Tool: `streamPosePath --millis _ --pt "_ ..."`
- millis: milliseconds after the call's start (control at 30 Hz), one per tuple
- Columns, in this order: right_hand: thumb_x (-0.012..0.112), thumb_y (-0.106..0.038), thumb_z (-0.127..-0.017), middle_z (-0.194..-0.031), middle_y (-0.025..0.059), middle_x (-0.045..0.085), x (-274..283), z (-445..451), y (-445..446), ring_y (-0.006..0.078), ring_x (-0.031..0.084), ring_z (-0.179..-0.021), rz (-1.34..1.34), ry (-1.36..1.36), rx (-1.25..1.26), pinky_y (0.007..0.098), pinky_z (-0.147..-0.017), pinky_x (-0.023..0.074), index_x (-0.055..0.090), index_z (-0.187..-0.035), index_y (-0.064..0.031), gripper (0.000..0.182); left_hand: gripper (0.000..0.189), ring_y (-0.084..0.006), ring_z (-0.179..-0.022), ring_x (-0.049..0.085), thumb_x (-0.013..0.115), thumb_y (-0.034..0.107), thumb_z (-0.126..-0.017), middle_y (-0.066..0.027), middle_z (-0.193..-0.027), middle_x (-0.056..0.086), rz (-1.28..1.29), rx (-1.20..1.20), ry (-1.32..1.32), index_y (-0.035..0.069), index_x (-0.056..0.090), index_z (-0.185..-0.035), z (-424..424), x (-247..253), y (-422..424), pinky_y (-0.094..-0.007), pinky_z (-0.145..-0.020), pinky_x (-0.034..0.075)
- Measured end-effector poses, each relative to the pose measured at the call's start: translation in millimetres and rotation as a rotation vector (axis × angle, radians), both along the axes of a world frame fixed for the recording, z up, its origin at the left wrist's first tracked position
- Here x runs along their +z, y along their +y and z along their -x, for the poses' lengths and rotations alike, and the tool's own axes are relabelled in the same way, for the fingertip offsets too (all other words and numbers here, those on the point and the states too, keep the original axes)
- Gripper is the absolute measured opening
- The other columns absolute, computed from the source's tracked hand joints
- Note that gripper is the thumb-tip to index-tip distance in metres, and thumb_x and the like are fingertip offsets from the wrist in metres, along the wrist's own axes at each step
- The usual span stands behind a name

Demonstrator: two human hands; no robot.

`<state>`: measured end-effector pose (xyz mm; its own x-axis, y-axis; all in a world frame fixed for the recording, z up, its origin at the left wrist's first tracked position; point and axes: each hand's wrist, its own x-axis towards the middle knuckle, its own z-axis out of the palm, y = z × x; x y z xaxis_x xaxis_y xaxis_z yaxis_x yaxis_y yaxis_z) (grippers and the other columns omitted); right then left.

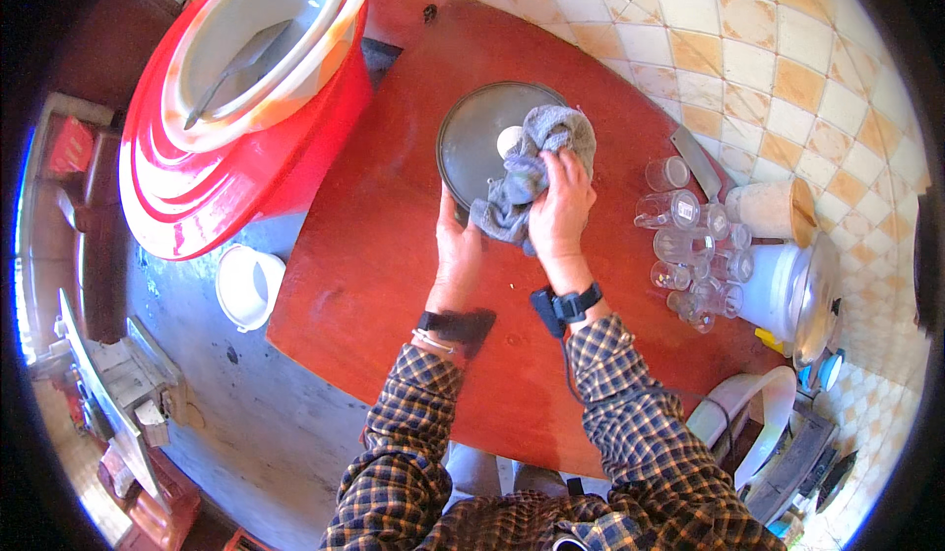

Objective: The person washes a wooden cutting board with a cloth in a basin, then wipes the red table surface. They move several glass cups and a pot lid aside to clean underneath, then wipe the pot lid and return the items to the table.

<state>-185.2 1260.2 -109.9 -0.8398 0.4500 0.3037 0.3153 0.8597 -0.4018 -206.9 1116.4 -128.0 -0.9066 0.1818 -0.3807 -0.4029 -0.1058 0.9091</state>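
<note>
A round dark-grey pot lid (476,138) with a pale round knob (509,141) is over the red table, and I cannot tell whether it touches the top. My left hand (454,252) grips the near rim, thumb and fingers at its lower left edge. Bunched in my right hand (562,208) is a grey cloth (559,132), pressed against the lid's right side. The cloth hides that part of the lid and some of the knob.
The red table (384,270) holds several clear glasses (683,245), a cleaver (695,160) and a lidded white container (775,285) at the right. A large red tub (310,175) with a basin (258,56) stands left. A white bucket (247,289) sits on the floor.
</note>
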Motion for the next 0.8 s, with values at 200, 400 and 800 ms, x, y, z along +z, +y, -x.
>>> streamPosePath --millis 200,400,800 --pt "0.062 -0.001 -0.076 -0.118 0.0098 0.065 2.9 90.0 62.2 0.0342 0.058 -0.112 0.005 0.023 0.307 0.0503 -0.092 0.0473 0.068 -0.110 -0.0156 0.037 0.064 -0.0148 -0.102 0.057 0.054 -0.002 -0.094 -0.0074 -0.123 0.059 -0.045 -0.006 -0.015 0.009 0.029 -0.152 11.9 5.0 -14.8 -0.0278 -0.084 0.049" --pt "0.059 -0.004 -0.080 -0.121 0.0101 0.064 14.6 195.1 61.6 0.0331 0.058 -0.114 -0.008 -0.339 0.715 0.0445 -0.099 0.0460 0.068 -0.112 -0.0146 0.035 0.051 -0.0070 -0.056 0.052 0.057 0.015 -0.097 -0.0014 -0.086 0.063 -0.024 -0.066 -0.123 0.014 0.040 -0.146 14.3 9.7 -13.3 -0.0207 -0.042 0.040" --pt "0.062 -0.014 -0.082 -0.117 0.0119 0.064 -5.3 -2.0 111.9 0.0367 0.057 -0.107 -0.100 0.101 -0.009 0.0490 -0.091 0.0475 0.067 -0.111 -0.0098 0.030 0.040 -0.0285 -0.103 0.066 0.050 0.029 -0.100 -0.0164 -0.111 0.070 0.718 0.019 0.340 0.009 0.056 -0.134 18.5 -29.1 50.8 -0.0378 -0.089 0.050"
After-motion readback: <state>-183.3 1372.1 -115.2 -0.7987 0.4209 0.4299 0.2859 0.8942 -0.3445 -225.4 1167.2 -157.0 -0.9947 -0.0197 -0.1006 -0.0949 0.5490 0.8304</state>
